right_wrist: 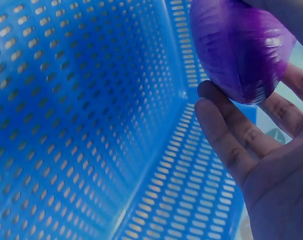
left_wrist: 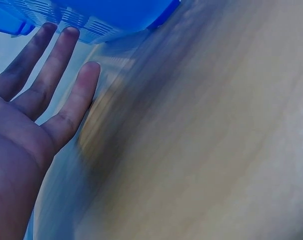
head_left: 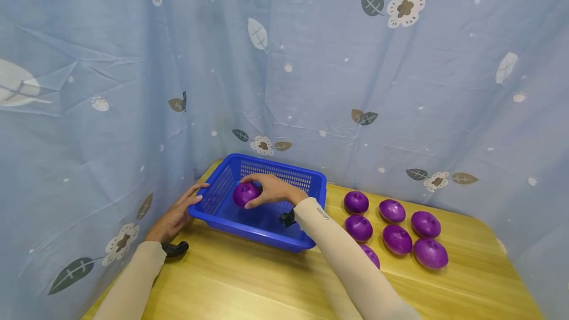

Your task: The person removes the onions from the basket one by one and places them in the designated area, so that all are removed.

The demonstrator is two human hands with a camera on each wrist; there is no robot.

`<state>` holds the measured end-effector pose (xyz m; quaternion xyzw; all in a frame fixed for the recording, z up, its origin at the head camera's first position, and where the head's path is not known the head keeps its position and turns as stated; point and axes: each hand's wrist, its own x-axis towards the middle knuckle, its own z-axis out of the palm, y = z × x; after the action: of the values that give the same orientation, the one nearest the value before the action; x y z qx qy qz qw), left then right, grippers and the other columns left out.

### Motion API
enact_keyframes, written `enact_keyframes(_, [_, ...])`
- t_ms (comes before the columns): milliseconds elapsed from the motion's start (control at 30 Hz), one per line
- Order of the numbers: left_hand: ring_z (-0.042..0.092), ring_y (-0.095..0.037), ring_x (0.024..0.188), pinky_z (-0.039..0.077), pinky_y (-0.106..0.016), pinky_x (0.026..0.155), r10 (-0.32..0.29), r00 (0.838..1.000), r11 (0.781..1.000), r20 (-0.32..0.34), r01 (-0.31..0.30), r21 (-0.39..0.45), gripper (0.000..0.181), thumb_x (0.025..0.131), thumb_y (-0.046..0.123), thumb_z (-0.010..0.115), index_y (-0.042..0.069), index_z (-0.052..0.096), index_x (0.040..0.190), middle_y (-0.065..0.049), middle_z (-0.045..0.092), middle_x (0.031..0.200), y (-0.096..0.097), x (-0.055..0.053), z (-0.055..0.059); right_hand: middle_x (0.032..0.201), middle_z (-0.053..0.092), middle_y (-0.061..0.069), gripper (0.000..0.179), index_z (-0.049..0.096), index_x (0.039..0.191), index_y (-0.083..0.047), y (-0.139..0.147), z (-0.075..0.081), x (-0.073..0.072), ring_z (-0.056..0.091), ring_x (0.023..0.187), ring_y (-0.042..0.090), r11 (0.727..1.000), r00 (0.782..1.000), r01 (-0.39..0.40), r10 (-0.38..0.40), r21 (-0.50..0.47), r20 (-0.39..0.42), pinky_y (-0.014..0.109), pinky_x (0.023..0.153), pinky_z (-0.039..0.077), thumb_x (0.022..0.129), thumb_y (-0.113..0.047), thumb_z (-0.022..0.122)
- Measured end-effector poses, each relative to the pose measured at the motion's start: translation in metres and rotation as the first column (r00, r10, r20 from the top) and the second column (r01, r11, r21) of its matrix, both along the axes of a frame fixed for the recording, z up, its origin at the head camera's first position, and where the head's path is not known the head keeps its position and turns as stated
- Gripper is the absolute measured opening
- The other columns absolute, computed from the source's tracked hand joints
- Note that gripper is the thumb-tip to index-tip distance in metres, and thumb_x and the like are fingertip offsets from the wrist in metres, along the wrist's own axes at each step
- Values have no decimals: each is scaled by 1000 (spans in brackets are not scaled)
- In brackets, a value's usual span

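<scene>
A blue slotted plastic basket (head_left: 255, 233) stands on the table near the back left. Inside its walls, my right hand (head_left: 271, 189) grips a round, shiny purple onion-like ball (head_left: 246, 194) between thumb and fingers. The right wrist view shows this ball (right_wrist: 241, 50) with faint ridges, above the basket floor (right_wrist: 81, 100). Whether it touches the floor I cannot tell. My left hand (head_left: 178, 214) is at the basket's left end, its fingertips on the rim. From the left wrist, the fingers (left_wrist: 51, 80) look nearly straight, reaching to the basket's side (left_wrist: 101, 25).
Several similar purple balls (head_left: 397, 240) lie in loose rows on the wooden table (head_left: 231, 280), right of the basket. My right forearm partly covers one ball (head_left: 371, 256). A blue patterned curtain (head_left: 311, 63) hangs behind the table and along its left.
</scene>
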<state>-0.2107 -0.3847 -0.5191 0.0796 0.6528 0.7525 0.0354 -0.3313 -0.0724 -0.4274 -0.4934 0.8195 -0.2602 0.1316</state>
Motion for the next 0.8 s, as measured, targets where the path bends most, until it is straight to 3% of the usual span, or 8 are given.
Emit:
enact_keyframes(300, [65, -18, 105, 57, -30, 86, -12, 1000, 1000, -22, 13, 16, 37, 111, 22, 47, 25, 47, 148, -5, 43, 140, -2, 0, -2, 142, 56, 0, 75, 56, 143, -24, 24, 12, 0, 56, 124, 17, 999, 999, 36, -36, -39, 2, 29, 93, 53, 79, -46, 87])
enact_keyframes(600, [65, -18, 105, 57, -30, 85, -25, 999, 999, -26, 26, 40, 37, 111, 19, 45, 27, 49, 147, -5, 42, 139, -3, 3, 2, 143, 55, -2, 75, 54, 145, -23, 49, 27, 1, 59, 117, 15, 997, 999, 48, -48, -60, -7, 27, 90, 54, 81, -44, 87])
enact_keyframes(800, [65, -17, 105, 57, -30, 86, -1, 1000, 1000, -20, 1, -14, 38, 111, 23, 46, 26, 47, 148, -4, 38, 142, 2, 2, 3, 141, 56, -4, 74, 55, 144, -27, 72, 28, 1, 61, 112, 15, 993, 997, 78, -79, -86, -13, 30, 90, 55, 80, -46, 87])
